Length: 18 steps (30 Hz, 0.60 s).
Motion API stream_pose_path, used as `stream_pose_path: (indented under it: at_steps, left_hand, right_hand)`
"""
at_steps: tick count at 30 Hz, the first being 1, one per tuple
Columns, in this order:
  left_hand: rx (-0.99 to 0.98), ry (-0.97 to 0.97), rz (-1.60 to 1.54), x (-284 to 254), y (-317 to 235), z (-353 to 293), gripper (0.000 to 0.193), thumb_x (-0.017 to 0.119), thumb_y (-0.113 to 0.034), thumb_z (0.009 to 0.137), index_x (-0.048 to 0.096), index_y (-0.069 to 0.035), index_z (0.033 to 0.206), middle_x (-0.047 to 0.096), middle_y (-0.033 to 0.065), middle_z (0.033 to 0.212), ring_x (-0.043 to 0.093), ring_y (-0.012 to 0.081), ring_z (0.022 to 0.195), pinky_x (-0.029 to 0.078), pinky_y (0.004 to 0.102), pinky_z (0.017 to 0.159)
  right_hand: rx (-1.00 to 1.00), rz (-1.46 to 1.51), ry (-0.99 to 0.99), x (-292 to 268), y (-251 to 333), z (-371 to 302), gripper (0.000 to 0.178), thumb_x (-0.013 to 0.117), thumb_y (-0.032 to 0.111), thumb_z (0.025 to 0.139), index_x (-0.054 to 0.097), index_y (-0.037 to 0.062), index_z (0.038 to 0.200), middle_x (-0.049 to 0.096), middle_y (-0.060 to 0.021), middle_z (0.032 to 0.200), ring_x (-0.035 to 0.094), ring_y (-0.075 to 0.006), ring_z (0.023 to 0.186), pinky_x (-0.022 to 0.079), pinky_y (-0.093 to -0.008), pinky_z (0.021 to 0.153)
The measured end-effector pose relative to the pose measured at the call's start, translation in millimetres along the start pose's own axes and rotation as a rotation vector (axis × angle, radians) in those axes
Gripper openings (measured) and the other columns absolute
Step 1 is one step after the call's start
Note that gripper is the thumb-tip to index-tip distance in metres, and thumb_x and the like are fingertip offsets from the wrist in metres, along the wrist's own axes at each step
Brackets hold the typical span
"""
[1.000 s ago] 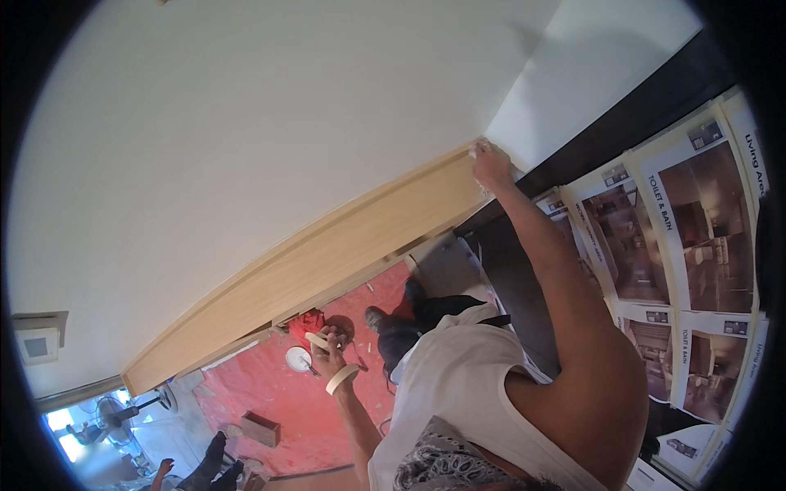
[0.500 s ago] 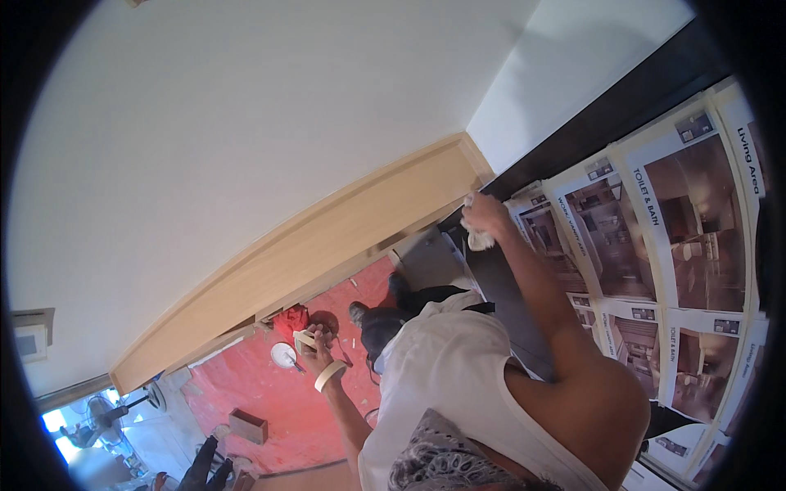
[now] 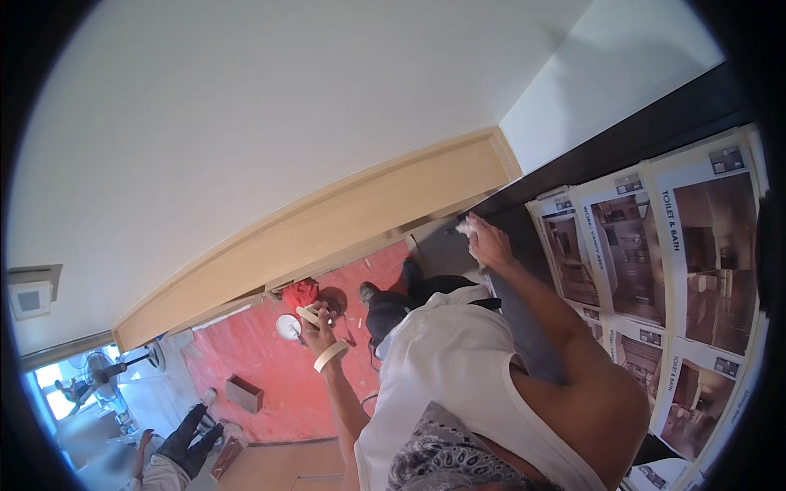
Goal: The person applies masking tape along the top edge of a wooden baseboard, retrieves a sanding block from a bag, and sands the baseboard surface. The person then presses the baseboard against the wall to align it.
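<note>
Moves off the right corner of the wooden board to near its lower edge, clutching a white cloth in the right hand, leaving that corner uncovered. Keeps a cream roll gripped in the left hand.

Your bare left hand is curled in a grip, forearm slanting forward; your bare right hand, also gripping, reaches farther forward on an outstretched arm.
</note>
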<state>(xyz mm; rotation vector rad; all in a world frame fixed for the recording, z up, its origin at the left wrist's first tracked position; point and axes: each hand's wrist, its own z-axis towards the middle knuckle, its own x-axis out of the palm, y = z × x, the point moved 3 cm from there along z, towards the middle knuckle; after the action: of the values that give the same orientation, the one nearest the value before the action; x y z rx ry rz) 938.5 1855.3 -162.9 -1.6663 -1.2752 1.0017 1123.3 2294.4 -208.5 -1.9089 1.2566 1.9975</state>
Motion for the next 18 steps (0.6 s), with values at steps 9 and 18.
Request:
stream_pose_path:
  at_steps: [9,18]
  left_hand:
    - [0.058,0.147,0.058,19,-6,-2,0.036,0.07,-0.023,0.098,0.059,0.0,0.123,0.072,0.0106,0.108,0.069,0.0125,0.082,0.053,0.0265,0.067]
    - [0.027,0.051,0.029,4,0,0,0.033,0.065,-0.022,0.101,0.058,0.0,0.124,0.07,0.0091,0.112,0.07,0.0143,0.086,0.054,0.0272,0.07]
  right_hand:
    - [0.099,-0.122,0.147,-5,31,77,0.06,0.051,0.015,0.097,0.033,0.0106,0.153,0.024,-0.0098,0.166,0.066,-0.0459,0.107,0.056,-0.0555,0.088]
    - [0.408,0.083,-0.068,21,2,50,0.068,0.051,0.019,0.095,0.026,0.014,0.159,0.056,-0.0132,0.144,0.07,-0.0448,0.091,0.057,-0.0547,0.08]
